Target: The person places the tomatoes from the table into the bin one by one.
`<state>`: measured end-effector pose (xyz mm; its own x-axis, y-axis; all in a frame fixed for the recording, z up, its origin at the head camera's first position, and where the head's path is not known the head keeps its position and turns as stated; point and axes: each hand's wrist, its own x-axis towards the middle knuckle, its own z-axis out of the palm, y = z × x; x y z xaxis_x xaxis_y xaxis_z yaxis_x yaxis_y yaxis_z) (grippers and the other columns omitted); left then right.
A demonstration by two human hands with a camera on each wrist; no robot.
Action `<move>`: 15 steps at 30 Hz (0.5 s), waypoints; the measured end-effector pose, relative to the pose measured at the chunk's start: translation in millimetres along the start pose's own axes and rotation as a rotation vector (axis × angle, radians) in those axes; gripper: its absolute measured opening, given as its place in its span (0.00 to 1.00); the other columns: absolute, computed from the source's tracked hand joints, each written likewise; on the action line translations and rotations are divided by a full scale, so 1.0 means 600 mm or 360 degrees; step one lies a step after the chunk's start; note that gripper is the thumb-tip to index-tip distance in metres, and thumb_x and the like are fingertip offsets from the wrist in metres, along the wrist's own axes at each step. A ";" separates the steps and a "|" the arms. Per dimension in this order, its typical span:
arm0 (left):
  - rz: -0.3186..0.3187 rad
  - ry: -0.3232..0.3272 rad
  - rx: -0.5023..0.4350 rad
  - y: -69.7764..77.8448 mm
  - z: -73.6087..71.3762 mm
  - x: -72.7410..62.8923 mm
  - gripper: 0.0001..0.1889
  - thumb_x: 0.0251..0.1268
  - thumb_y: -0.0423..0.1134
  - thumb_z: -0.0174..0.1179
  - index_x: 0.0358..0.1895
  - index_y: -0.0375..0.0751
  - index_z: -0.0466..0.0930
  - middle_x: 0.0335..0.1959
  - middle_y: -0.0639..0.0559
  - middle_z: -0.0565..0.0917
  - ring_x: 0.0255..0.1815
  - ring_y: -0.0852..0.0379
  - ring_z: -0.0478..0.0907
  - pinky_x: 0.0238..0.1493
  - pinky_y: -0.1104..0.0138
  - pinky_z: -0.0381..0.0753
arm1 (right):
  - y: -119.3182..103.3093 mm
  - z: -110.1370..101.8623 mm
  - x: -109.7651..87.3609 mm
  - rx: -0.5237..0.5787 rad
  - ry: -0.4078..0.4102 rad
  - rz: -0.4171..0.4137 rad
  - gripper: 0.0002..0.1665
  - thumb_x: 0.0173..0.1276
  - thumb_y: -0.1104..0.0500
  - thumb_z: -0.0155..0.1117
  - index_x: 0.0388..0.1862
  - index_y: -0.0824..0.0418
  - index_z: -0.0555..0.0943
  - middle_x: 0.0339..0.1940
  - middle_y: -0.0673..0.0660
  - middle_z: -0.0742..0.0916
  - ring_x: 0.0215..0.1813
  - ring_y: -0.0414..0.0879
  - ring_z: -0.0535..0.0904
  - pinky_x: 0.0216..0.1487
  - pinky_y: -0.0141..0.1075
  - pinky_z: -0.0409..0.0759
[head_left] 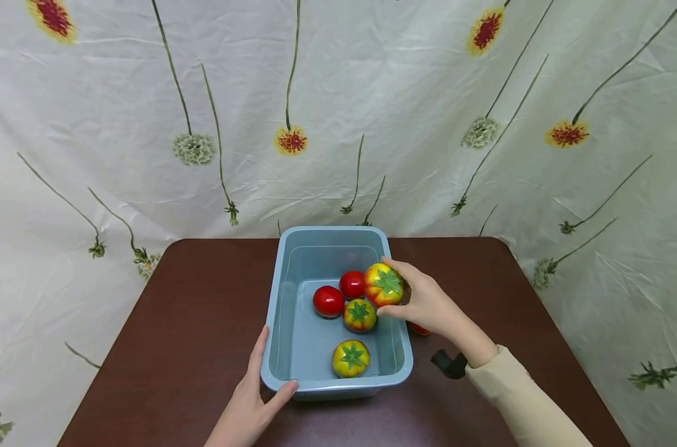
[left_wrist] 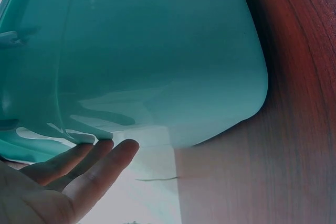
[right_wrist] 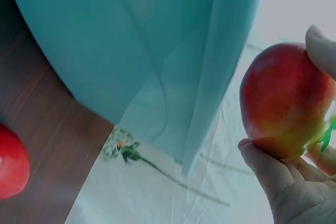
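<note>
My right hand pinches a large yellow-and-red toy tomato with a green leaf top between thumb and fingers. It is held at the right rim of a light blue plastic basin, seen from outside in the right wrist view. My left hand rests against the basin's near left corner, thumb at the front rim. In the left wrist view its straight fingers touch the outer wall. Inside the basin lie two red tomatoes and two smaller yellow-green ones with leaf tops.
Another red tomato lies on the dark brown table, just outside the basin's right side and partly hidden by my right hand in the head view. A black strap sits at my right wrist. Behind the table hangs a flower-printed white cloth.
</note>
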<state>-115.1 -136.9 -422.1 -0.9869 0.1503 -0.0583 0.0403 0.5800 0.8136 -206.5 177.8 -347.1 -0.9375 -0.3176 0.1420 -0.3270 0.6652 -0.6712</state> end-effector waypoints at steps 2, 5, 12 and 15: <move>-0.0003 -0.0004 -0.0006 0.001 0.000 0.000 0.53 0.64 0.58 0.63 0.80 0.56 0.32 0.79 0.43 0.53 0.73 0.42 0.63 0.67 0.44 0.67 | -0.007 0.006 0.002 -0.0016 -0.0057 -0.0018 0.52 0.55 0.54 0.79 0.75 0.62 0.63 0.68 0.61 0.75 0.62 0.55 0.76 0.59 0.49 0.80; -0.0014 -0.0017 -0.0012 0.000 -0.001 0.001 0.54 0.64 0.58 0.62 0.80 0.56 0.31 0.80 0.43 0.52 0.73 0.42 0.63 0.67 0.43 0.67 | -0.015 0.014 0.005 -0.0024 -0.0135 -0.0032 0.52 0.55 0.53 0.79 0.75 0.61 0.64 0.68 0.61 0.76 0.62 0.54 0.76 0.59 0.48 0.80; -0.0064 -0.0051 -0.0049 0.002 -0.002 0.003 0.55 0.63 0.60 0.63 0.80 0.57 0.30 0.80 0.44 0.50 0.73 0.41 0.62 0.69 0.43 0.66 | -0.025 0.031 0.009 -0.0023 -0.0288 -0.0044 0.52 0.54 0.52 0.78 0.75 0.59 0.64 0.67 0.58 0.76 0.62 0.52 0.75 0.56 0.46 0.82; -0.0079 -0.0060 -0.0056 0.002 -0.003 0.003 0.55 0.63 0.60 0.63 0.80 0.57 0.30 0.80 0.44 0.50 0.73 0.41 0.61 0.69 0.43 0.66 | -0.026 0.035 0.009 -0.0041 -0.0325 -0.0062 0.52 0.55 0.52 0.78 0.75 0.60 0.64 0.67 0.59 0.76 0.62 0.52 0.75 0.56 0.46 0.82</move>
<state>-116.9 -137.2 -420.4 -0.9809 0.1524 -0.1205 -0.0150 0.5591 0.8290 -204.1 151.5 -351.2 -0.8814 -0.4721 0.0157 -0.3682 0.6660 -0.6488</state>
